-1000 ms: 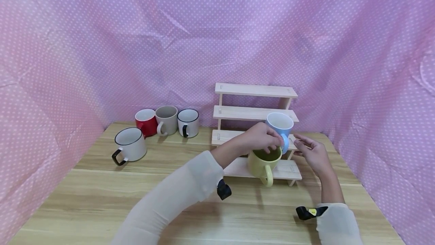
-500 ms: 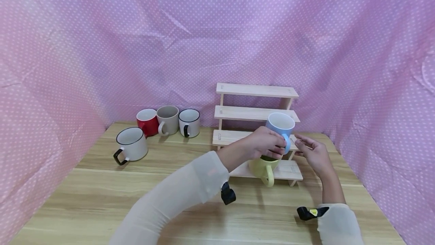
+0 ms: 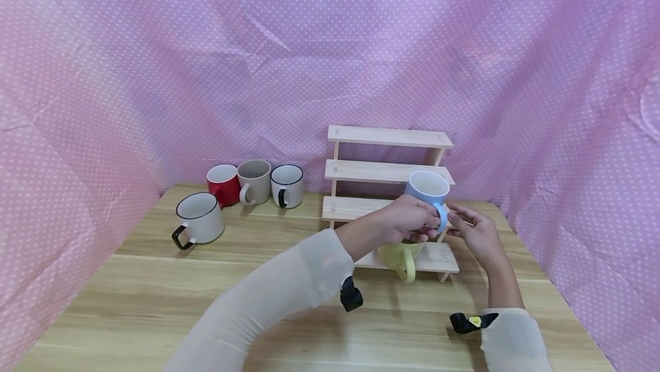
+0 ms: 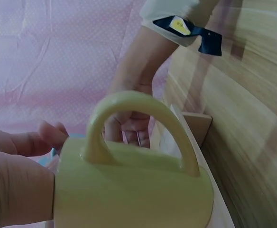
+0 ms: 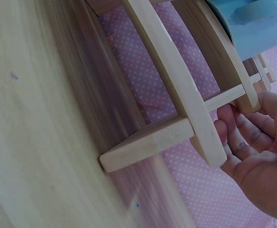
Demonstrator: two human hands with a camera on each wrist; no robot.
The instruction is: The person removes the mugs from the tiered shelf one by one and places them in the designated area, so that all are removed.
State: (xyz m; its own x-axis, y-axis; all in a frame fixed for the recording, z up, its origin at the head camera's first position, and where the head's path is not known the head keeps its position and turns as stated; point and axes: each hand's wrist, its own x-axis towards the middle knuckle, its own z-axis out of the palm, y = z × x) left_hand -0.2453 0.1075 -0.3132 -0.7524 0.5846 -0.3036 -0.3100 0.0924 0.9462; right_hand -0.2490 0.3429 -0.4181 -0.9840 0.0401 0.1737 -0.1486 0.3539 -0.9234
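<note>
In the head view my left hand (image 3: 412,220) has its fingers on the handle of the light-blue mug (image 3: 427,186), which stands on the second-lowest board of a tiered wooden rack (image 3: 350,207). A yellow mug (image 3: 407,263) sits on the lowest board beneath that hand, its handle facing the front. The yellow mug (image 4: 133,194) fills the lower part of the left wrist view and hides part of the left fingers. My right hand (image 3: 476,237) is at the rack's right end, fingers loosely bent. In the right wrist view its fingertips (image 5: 226,114) are at the end of a board.
At the left of the wooden table (image 3: 154,303) stand a red mug (image 3: 227,188), a grey-beige mug (image 3: 256,183) and two white mugs with dark rims, one behind (image 3: 290,191) and one nearer (image 3: 203,226). Pink dotted cloth (image 3: 258,74) hangs around the table.
My left hand has moved from above the yellow mug to the light-blue mug's handle. The light-blue mug has shifted slightly right, its handle turning right. My right hand stays in place.
</note>
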